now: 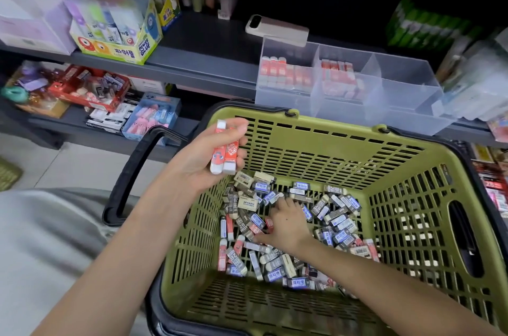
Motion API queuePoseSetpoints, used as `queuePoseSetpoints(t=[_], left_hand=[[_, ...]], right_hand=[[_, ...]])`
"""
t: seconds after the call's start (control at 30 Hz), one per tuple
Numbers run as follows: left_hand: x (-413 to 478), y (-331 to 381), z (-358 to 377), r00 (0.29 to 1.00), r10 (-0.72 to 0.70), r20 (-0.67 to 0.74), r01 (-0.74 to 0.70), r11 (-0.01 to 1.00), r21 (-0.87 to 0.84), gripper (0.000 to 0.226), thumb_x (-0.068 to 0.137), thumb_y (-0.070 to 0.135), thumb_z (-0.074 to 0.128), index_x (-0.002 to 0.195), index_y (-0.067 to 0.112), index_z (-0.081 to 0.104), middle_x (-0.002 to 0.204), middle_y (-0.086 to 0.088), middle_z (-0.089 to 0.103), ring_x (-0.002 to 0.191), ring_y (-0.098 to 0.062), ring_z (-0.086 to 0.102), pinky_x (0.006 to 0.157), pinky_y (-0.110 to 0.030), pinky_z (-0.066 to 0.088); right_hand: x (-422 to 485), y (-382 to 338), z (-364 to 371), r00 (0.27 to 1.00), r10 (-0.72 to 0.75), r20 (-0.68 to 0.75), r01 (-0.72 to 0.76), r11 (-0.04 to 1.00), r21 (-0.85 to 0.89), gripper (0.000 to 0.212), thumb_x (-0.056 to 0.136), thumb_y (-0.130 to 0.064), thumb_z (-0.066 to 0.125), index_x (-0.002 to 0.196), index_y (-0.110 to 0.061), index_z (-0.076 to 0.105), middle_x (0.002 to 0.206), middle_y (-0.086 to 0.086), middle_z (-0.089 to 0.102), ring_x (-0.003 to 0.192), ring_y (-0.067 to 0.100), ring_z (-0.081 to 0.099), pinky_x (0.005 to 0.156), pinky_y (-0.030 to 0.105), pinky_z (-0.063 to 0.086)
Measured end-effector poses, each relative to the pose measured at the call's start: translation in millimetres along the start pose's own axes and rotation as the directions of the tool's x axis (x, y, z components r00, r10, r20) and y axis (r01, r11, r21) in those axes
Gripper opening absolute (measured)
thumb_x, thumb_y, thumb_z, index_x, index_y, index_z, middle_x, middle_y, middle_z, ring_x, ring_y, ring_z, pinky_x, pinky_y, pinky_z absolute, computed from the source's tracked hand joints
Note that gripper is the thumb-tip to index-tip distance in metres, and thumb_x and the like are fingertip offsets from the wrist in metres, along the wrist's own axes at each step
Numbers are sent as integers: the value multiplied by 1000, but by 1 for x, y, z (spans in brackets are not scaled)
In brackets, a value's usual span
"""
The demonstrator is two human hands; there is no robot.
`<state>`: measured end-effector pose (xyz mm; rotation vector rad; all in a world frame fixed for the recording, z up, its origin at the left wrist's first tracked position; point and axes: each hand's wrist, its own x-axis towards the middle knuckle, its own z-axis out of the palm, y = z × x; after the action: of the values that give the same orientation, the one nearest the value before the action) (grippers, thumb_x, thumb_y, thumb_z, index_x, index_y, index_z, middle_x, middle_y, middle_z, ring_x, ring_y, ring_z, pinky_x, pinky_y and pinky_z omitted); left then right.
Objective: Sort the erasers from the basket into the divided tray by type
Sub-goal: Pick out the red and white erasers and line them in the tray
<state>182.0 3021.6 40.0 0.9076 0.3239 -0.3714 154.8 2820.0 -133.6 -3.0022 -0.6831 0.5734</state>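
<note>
Left hand [199, 168], centre-left of frame, grips two red-sleeved erasers [224, 152], long axes near upright, over the left wall of the green basket [316, 148]. The divided tray [398, 93] lies up and to the right of it on the grey shelf [206, 60], with red ones in its two left compartments. Right hand [287, 223] is nearer the loose pile [338, 212] on the basket floor, fingers spread down into it; cannot tell whether it grips one.

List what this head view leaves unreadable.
Head view:
- Right hand: its tips are buried among the loose erasers in the basket; any grip is hidden.
- Red erasers in the left hand: its grip hides any beyond two.
- Divided tray: frosted walls blur the labels inside.
- Basket's near rim: cut off by the bottom edge.
</note>
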Motion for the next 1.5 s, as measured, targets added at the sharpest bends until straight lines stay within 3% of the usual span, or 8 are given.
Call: queuePoseSetpoints(t=[0.37,0.57,0.73,0.9,1.03,1.23,1.37,1.5], left_hand=[[1,2,1,1000,-4,16,3,1000,4,35,69,14,69,103,12,59,65,-2,60,49,-10,54,42,-20,46],[0,1,2,1000,-5,-4,5,1000,13,35,68,12,69,101,11,59,65,-2,60,49,-11,54,43,-20,47],[-1,-5,8,996,-56,-71,68,983,173,36,60,12,76,94,10,62,63,0,63,51,-12,57,44,-22,49],[-2,-14,29,997,-78,-11,76,920,385,47,58,25,84,99,11,67,76,-1,71,65,-19,66,48,-25,50],[7,-12,57,996,12,83,-43,921,386,50,57,29,84,102,13,67,85,-10,69,75,-25,66,67,-37,55],[30,1,87,992,113,56,-125,939,321,39,58,23,80,94,12,66,75,-6,70,66,-18,67,53,-26,52],[45,20,80,973,232,3,-226,946,233,37,57,27,78,90,15,66,69,-5,69,60,-17,65,50,-26,50],[60,40,60,935,348,-63,-331,924,192,28,62,27,76,86,17,66,66,-3,67,56,-14,64,45,-24,49]], right_hand=[[-15,-15,7,992,-128,19,122,972,202,22,85,-27,61,101,-14,56,100,2,63,98,19,56,81,29,48],[-4,-13,-12,979,-60,194,-28,907,421,32,84,-17,64,113,-9,54,100,6,65,79,17,59,64,24,47],[-19,6,-69,973,19,230,-205,523,827,26,78,-2,70,103,-7,63,86,2,69,65,17,64,63,27,56],[-36,20,-162,994,65,85,-89,58,994,26,75,7,69,101,4,66,76,7,72,60,13,64,55,18,49],[-49,24,-210,994,99,-55,55,10,998,28,73,2,71,100,3,67,92,25,70,86,44,64,79,42,45],[-53,43,-235,953,281,-112,150,-116,982,32,59,-14,73,88,-2,69,72,12,71,63,20,63,59,24,52],[-31,70,-249,924,377,-64,198,-329,923,11,72,3,66,82,-1,64,67,6,71,62,12,69,59,16,54],[6,72,-270,919,381,-107,177,-154,972,11,77,5,68,80,-5,65,74,6,71,61,6,67,57,13,51]])
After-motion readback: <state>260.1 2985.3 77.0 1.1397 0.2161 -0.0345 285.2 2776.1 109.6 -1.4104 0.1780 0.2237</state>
